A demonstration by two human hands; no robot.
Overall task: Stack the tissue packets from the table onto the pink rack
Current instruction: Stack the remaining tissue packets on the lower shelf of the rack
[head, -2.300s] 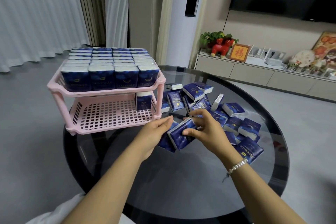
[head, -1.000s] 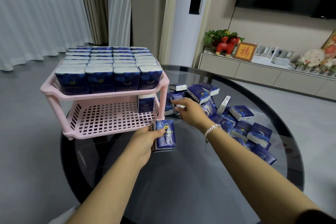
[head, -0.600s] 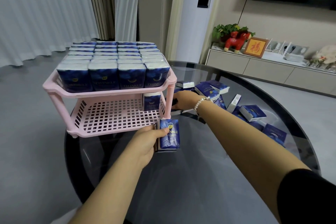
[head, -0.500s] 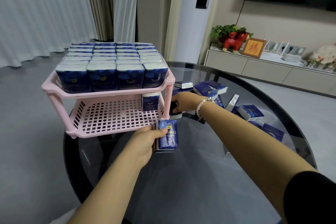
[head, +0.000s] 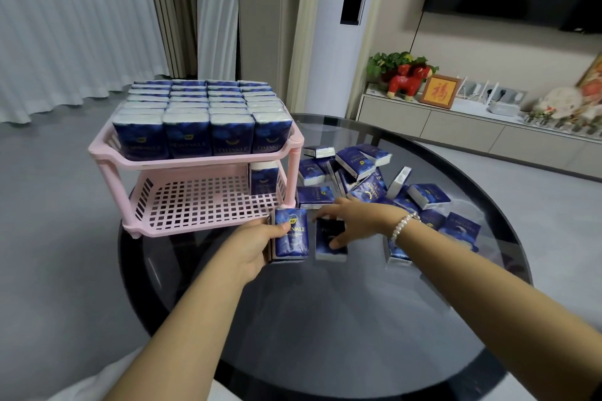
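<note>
While your left hand clamps an upright packet just near of the pink rack, your right hand grips a second packet beside it; press both flush together, then slide them onto the nearly empty lower shelf.

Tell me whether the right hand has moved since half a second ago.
Yes. The right hand has pulled back from beside the pink rack's right post toward the person, bringing a packet next to the one in the left hand.
</note>
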